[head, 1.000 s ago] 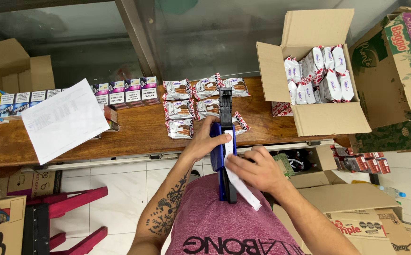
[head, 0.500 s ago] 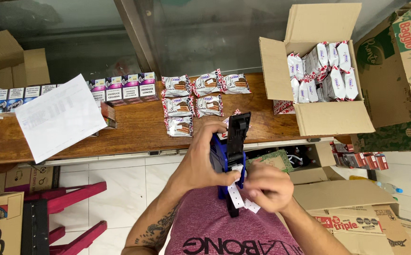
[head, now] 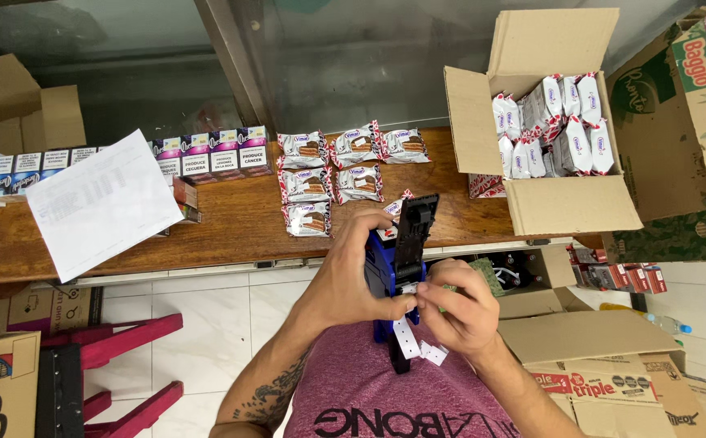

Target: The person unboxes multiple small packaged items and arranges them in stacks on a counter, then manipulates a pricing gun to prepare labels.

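Two hands work at chest height. Left hand (head: 351,280) grips the blue label gun (head: 397,268); right hand (head: 458,312) pinches its white label strip (head: 408,339) at the gun's underside. Beyond lies the wooden desk (head: 231,223), carrying wrapped snack packs (head: 328,174), a paper sheet (head: 101,203) and an open cardboard box (head: 564,203).

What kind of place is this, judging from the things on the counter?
Probably a small shop or its stockroom. Wrapped snack packs lie in rows on a wooden counter, an open cardboard box holds more of them, and both hands hold a blue label gun.
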